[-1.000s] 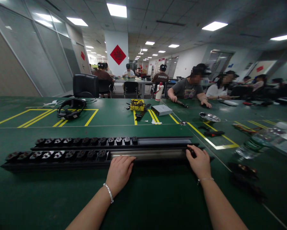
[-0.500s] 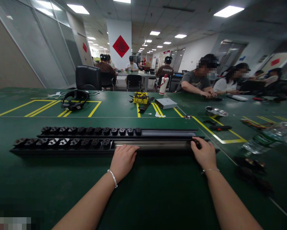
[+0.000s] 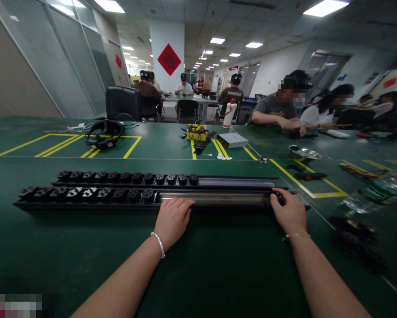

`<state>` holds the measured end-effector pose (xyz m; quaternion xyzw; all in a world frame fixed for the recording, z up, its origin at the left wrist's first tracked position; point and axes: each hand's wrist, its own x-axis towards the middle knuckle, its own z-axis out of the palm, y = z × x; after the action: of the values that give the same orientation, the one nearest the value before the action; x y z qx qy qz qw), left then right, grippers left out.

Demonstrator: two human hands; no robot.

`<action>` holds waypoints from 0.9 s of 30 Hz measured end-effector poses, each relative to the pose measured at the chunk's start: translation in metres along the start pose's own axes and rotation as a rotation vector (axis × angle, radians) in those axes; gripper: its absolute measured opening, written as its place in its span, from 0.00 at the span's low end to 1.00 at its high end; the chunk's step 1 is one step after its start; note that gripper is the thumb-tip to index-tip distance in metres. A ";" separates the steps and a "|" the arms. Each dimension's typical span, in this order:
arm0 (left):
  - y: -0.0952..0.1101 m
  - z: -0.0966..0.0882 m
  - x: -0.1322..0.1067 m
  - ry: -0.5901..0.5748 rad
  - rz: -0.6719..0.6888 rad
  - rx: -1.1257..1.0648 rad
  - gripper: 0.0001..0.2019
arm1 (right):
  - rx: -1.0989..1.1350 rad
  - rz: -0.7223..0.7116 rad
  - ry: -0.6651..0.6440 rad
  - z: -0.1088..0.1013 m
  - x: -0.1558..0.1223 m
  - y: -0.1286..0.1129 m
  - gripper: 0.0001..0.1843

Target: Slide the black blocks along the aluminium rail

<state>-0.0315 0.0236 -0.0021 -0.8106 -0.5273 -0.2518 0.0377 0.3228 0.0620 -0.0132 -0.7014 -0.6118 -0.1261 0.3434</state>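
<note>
Two long black metal rails lie side by side, left to right, on the green table. Black socket-like modules [image 3: 103,193] fill the left part of the near rail [image 3: 218,200], and its right part is a bare metal channel. More such modules line the left of the far rail [image 3: 238,182]. My left hand [image 3: 174,219] is closed over the near rail's front edge, right beside the last module. Near that rail's right end, my right hand [image 3: 289,213] pinches a small black module [image 3: 279,197], partly hidden by the fingers.
A clear plastic bottle [image 3: 373,194] and dark parts [image 3: 359,243] lie to the right. Further back are a metal bowl [image 3: 304,153], a grey box [image 3: 232,140], a yellow block with cables [image 3: 197,132] and a black headset [image 3: 103,134]. A co-worker [image 3: 281,106] sits across the table.
My right hand has shifted slightly to the right with the small black module. The view has turned a little; my left hand stays on the near rail.
</note>
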 end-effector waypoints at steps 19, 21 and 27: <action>0.001 0.001 -0.001 0.004 -0.030 -0.033 0.12 | -0.027 0.034 -0.024 -0.001 -0.003 0.001 0.20; 0.001 0.001 -0.001 -0.002 -0.030 -0.025 0.12 | -0.025 0.043 -0.025 -0.002 -0.003 0.000 0.20; -0.001 0.000 -0.002 0.005 -0.010 -0.014 0.12 | -0.002 0.042 -0.005 -0.004 -0.001 -0.003 0.20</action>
<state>-0.0326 0.0224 -0.0031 -0.8076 -0.5296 -0.2575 0.0321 0.3202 0.0587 -0.0098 -0.7146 -0.5978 -0.1178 0.3436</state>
